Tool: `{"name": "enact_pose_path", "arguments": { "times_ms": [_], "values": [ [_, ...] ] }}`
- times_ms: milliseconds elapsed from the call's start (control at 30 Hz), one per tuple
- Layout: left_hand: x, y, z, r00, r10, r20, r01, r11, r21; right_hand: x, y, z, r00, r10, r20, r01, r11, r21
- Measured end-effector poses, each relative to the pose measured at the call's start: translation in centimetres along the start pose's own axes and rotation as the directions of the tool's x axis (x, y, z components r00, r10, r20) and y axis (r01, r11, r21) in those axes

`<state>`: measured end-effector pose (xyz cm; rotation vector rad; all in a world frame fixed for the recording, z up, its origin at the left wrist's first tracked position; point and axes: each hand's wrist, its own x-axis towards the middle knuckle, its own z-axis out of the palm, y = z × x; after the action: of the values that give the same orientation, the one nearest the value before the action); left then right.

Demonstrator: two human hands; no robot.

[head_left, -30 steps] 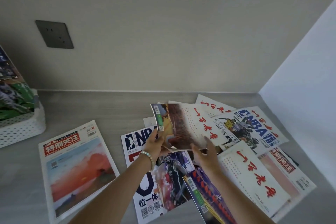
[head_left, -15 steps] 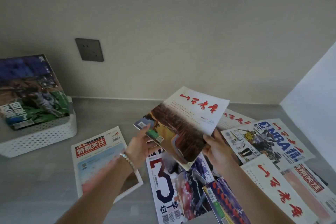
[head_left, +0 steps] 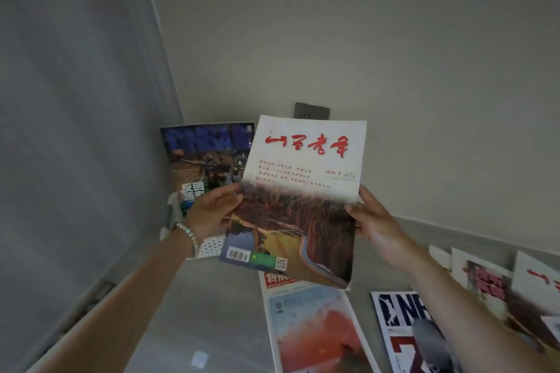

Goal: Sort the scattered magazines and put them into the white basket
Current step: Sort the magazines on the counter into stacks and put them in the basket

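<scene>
I hold a magazine with a white top, red calligraphy and a red-brown landscape upright in the air. My left hand grips its left edge and my right hand grips its right edge. Behind it, at the left wall, stands the white basket, mostly hidden, with a blue-topped magazine upright in it. On the grey counter lie more magazines: one with an orange-red picture below the held one, and an NBA issue to its right.
Several more magazines overlap at the right edge. A dark wall socket sits on the back wall above the held magazine. A grey wall closes the left side. The counter's front edge runs along the lower left.
Both hands have lifted the red-calligraphy magazine off the pile and carried it left, up in front of the basket. My view has swung left with it.
</scene>
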<state>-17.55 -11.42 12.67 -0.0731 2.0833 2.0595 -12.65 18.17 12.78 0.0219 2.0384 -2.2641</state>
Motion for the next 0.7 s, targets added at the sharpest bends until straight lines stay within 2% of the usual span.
{"name": "enact_pose_path", "arguments": {
  "times_ms": [67,133,267,333,433,700],
  "values": [
    [0.7,0.4,-3.9,1.000,0.018,-0.023,-0.018,1.000,0.010,3.1,-0.7,3.4,0.998,-0.037,0.044,0.039,0.998,-0.039],
    [1.4,0.4,-7.1,0.998,0.048,-0.045,-0.048,0.999,0.002,6.2,-0.8,6.6,0.996,-0.087,0.030,0.090,0.991,-0.104],
    [3.7,-0.4,-11.9,0.954,0.170,-0.248,-0.146,0.983,0.112,11.6,-0.1,11.7,0.969,-0.237,-0.074,0.208,0.939,-0.275],
    [5.1,-0.7,-13.4,0.924,0.237,-0.299,-0.185,0.964,0.191,13.9,0.4,13.2,0.954,-0.284,-0.093,0.245,0.922,-0.300],
    [7.2,-1.6,-14.7,0.905,0.279,-0.322,-0.216,0.952,0.217,16.5,2.0,14.6,0.949,-0.296,-0.110,0.250,0.917,-0.312],
    [10.2,-6.4,-16.4,0.912,0.222,-0.344,-0.151,0.963,0.221,19.0,7.9,15.8,0.946,-0.271,-0.177,0.171,0.882,-0.440]
  ]
}}
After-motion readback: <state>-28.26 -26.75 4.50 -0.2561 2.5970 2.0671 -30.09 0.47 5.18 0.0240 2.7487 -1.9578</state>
